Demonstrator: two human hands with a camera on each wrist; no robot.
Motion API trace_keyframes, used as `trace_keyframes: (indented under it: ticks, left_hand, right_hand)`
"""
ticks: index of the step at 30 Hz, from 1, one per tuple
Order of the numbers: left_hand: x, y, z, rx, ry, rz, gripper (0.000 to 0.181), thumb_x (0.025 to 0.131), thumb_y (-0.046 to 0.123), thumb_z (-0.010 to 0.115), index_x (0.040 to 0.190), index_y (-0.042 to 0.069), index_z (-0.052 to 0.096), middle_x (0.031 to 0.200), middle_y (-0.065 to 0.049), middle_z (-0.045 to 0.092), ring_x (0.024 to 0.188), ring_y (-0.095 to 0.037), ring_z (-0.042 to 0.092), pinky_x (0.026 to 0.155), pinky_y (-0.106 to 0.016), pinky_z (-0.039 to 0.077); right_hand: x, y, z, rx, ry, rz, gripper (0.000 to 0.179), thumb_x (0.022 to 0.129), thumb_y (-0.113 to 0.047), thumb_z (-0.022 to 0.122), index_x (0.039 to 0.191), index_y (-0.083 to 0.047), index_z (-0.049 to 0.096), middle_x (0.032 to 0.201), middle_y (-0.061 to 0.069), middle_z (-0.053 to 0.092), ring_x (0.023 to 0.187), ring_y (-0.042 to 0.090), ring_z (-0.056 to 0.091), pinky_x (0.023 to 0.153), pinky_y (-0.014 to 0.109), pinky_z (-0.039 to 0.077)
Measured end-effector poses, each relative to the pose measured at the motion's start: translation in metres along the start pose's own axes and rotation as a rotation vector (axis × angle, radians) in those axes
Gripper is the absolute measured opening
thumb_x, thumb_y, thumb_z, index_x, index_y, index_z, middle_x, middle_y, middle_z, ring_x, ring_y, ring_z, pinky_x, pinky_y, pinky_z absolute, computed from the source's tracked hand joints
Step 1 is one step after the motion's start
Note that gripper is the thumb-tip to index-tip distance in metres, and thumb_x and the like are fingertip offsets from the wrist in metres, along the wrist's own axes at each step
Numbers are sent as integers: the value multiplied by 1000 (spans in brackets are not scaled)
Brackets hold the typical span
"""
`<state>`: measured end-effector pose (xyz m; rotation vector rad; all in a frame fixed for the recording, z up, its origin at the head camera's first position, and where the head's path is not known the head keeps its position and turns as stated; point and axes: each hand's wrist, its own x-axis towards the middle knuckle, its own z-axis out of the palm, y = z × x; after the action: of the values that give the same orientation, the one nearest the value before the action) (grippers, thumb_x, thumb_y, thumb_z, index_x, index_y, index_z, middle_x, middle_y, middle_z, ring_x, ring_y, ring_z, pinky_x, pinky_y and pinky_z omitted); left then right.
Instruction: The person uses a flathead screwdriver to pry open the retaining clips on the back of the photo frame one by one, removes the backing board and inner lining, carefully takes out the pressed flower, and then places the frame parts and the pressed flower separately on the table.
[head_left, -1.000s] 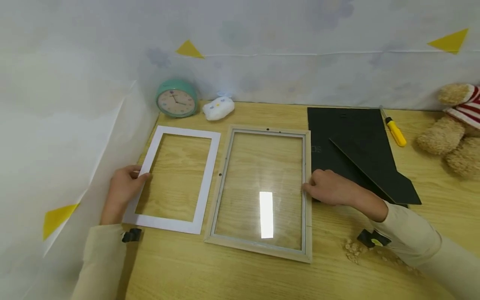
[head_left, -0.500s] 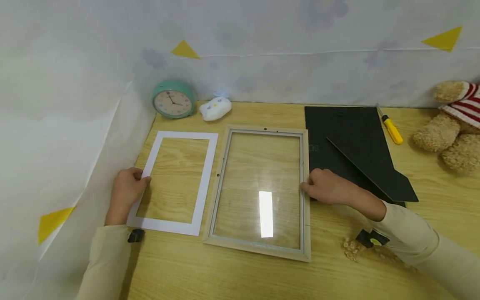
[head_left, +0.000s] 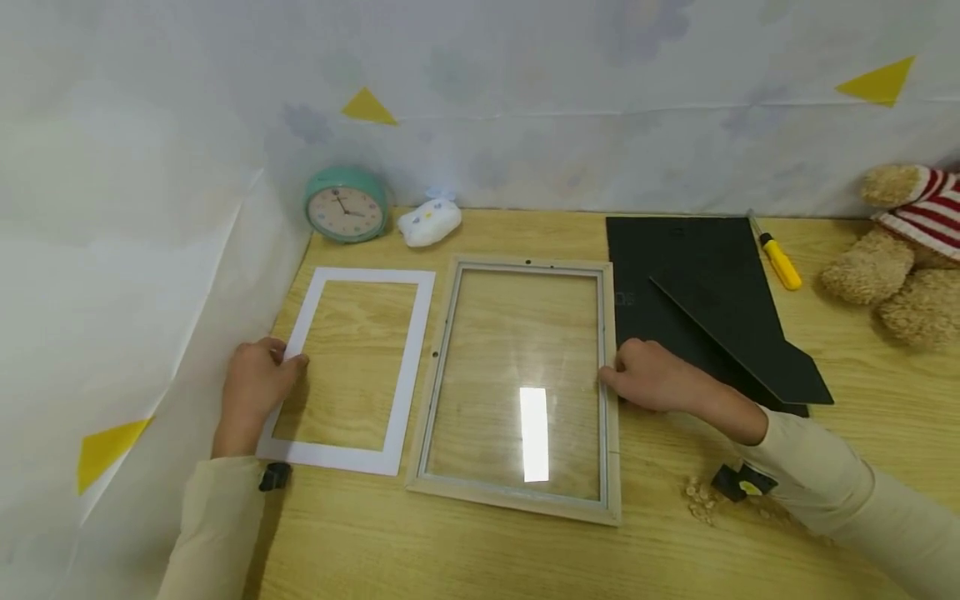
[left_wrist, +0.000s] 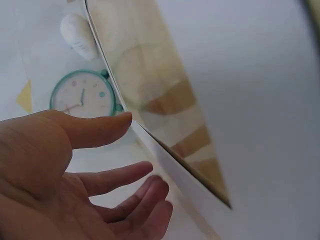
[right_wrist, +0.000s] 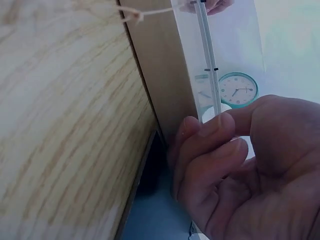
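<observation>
In the head view, my left hand [head_left: 255, 383] is at the left strip of a white mat board [head_left: 412, 358] with a rectangular opening. Its thumb crosses the strip, and the other fingers bend along the outer edge; the left wrist view shows the thumb tip on the board's edge [left_wrist: 180, 170]. Beside it lies a light wooden picture frame [head_left: 517, 498] holding a clear pane [head_left: 487, 333] that reflects a bright light. My right hand [head_left: 656, 375] grips the frame's right side, thumb on the inside and curled fingers [right_wrist: 210, 160] against the outside.
A black backing board [head_left: 675, 250] with its stand [head_left: 757, 350] lies right of the frame, beside a yellow-handled screwdriver [head_left: 780, 262]. A green clock [head_left: 345, 208], a small white plush [head_left: 430, 222] and a teddy bear [head_left: 870, 267] stand along the back. Small beige bits [head_left: 701, 500] lie front right.
The mat board has shifted slightly toward me beside the frame, with my left hand at its edge. My right hand keeps its hold on the frame, and the view has shifted a little.
</observation>
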<state>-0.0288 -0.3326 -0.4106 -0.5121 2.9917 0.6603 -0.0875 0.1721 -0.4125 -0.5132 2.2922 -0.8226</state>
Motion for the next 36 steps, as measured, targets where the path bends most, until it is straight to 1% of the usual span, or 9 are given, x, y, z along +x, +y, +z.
trace_keyframes:
  ticks: [4,7,10,13,16,22,25,29,36]
  left_hand:
    - [-8,19,-1,9,41,4,56,97,27,63,132,-15,52,127,-41,43,119,-54,41,87,-67,41]
    - [-14,37,-2,-44,64,67,54,99,26,62,134,-13,51,129,-39,40,117,-53,43,86,-66,42]
    - [-19,54,-2,-142,31,149,51,100,26,62,134,-11,53,127,-35,44,114,-49,47,85,-61,44]
    - [-23,70,2,-262,-64,190,51,101,30,61,136,-7,53,131,-28,49,116,-42,51,92,-55,46]
    - [-25,83,8,-368,-172,204,53,101,34,60,139,-3,51,132,-21,53,119,-35,53,98,-52,46]
    - [-27,98,25,-477,-310,225,53,102,32,60,141,-3,48,127,-18,59,118,-33,57,95,-48,49]
    - [-29,105,33,-525,-385,192,56,102,32,59,144,-1,44,129,-20,58,120,-34,57,95,-46,49]
    - [-32,112,41,-644,-494,150,62,103,33,58,150,0,36,134,-23,54,120,-33,57,98,-46,49]
    - [-34,119,55,-917,-658,31,59,105,34,53,147,-2,35,119,-21,64,103,-20,64,89,-33,53]
  right_hand:
    - [0,0,2,11,13,6,52,101,-18,47,50,-10,54,43,1,51,36,13,41,42,31,38]
    - [-1,0,3,25,23,25,51,102,-19,48,55,-6,61,46,4,56,38,17,48,43,33,42]
    - [-4,0,4,39,38,35,48,101,-20,48,58,-5,63,48,5,57,39,19,53,44,35,45]
    - [-6,0,7,44,56,31,46,101,-21,49,60,-5,62,47,4,57,40,19,54,44,35,46]
    - [-9,1,10,53,67,23,46,102,-21,50,61,-5,61,47,4,56,40,19,52,44,35,45]
    - [-17,-3,14,70,79,32,43,102,-22,51,64,-5,61,46,3,55,40,19,52,44,34,44]
    - [-22,-6,15,61,98,32,41,102,-22,51,66,-5,61,46,2,55,40,18,52,45,33,44]
    - [-31,-7,16,55,126,21,40,103,-22,51,68,-6,60,47,1,55,41,19,53,46,33,44]
    - [-45,-8,18,26,180,13,39,103,-21,53,66,-7,58,44,-4,52,40,18,52,43,30,40]
